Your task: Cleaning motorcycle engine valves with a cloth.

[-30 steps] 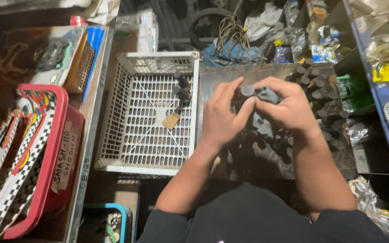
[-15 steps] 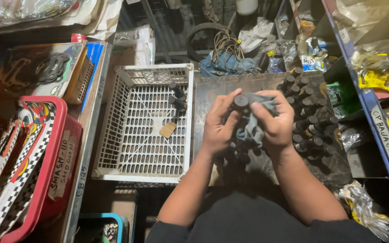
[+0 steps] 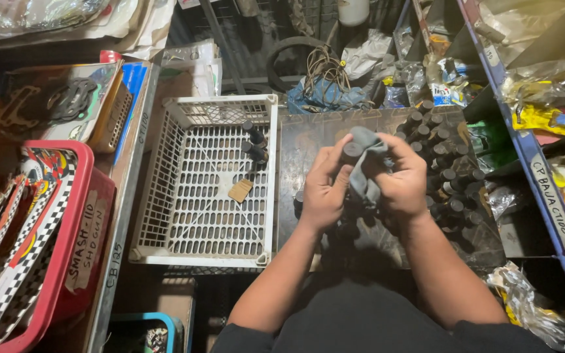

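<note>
Over the dark bench, right of the white plastic lattice crate, both hands work together. Left hand pinches a small dark cylinder, round end up, its long axis roughly upright and tipped slightly away. Right hand grips a soft, crumpled grey cloth, pressed against the cylinder. More stubby black cylinders stand clustered far right; a few sit inside the crate.
</note>
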